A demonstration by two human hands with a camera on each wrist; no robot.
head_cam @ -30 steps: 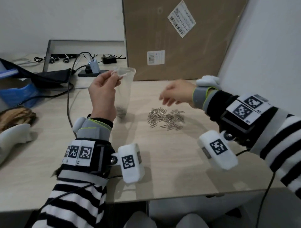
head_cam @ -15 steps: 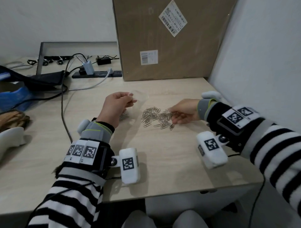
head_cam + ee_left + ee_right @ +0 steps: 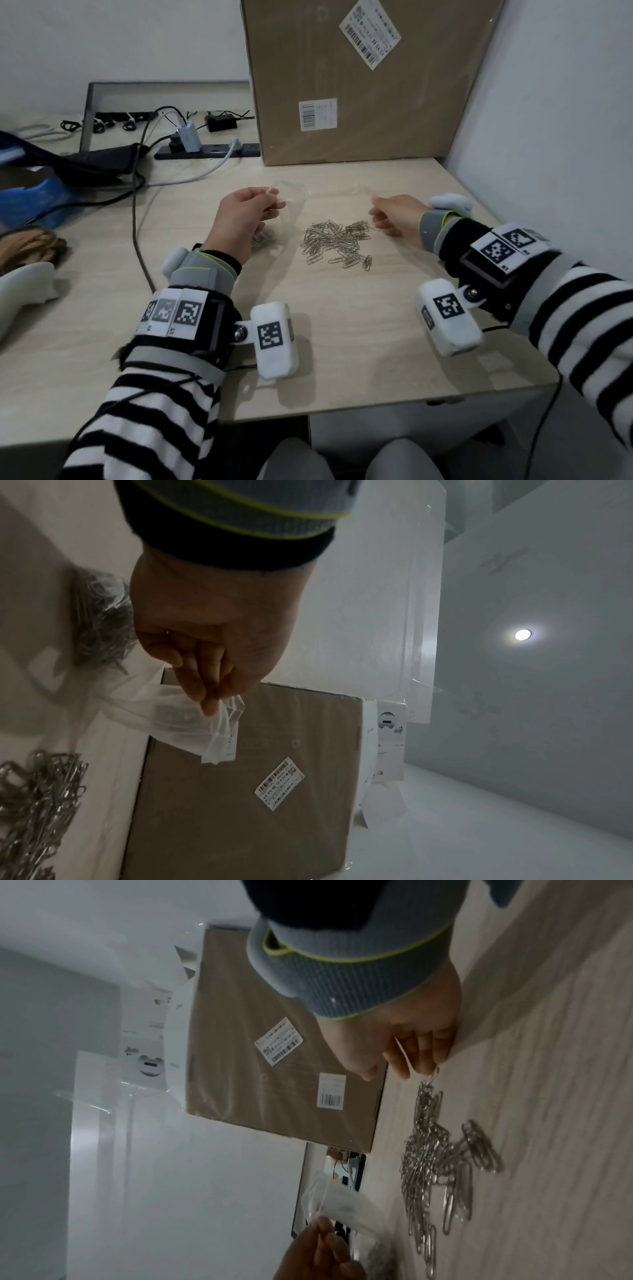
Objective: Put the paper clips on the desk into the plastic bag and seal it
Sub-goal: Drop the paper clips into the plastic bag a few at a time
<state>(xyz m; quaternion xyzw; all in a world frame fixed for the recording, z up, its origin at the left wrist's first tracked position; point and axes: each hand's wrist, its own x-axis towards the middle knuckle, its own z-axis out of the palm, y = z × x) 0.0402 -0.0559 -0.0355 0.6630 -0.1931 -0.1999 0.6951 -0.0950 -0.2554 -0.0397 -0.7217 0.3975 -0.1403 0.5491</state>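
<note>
My left hand (image 3: 274, 202) pinches the mouth of a clear plastic bag (image 3: 289, 205) between thumb and fingers. The bag hangs to the desk with a few paper clips (image 3: 263, 238) at its bottom. In the left wrist view the fingers (image 3: 209, 696) hold the crumpled bag rim (image 3: 171, 715). A loose pile of silver paper clips (image 3: 337, 240) lies on the desk just right of the bag. My right hand (image 3: 376, 222) hovers at the pile's right edge, fingers curled. In the right wrist view its fingertips (image 3: 424, 1066) pinch a clip at the top of the pile (image 3: 438, 1164).
A large cardboard box (image 3: 359, 85) leans against the wall behind the pile. A power strip (image 3: 209, 152) and cables (image 3: 137, 222) lie at the back left, with a blue object (image 3: 30, 202) at the far left. A white wall (image 3: 548, 137) borders the desk on the right.
My left hand lowered the bag from held up high to near the desk. My right hand dropped onto the pile, then drew back to its right edge with fingers curled on clips.
</note>
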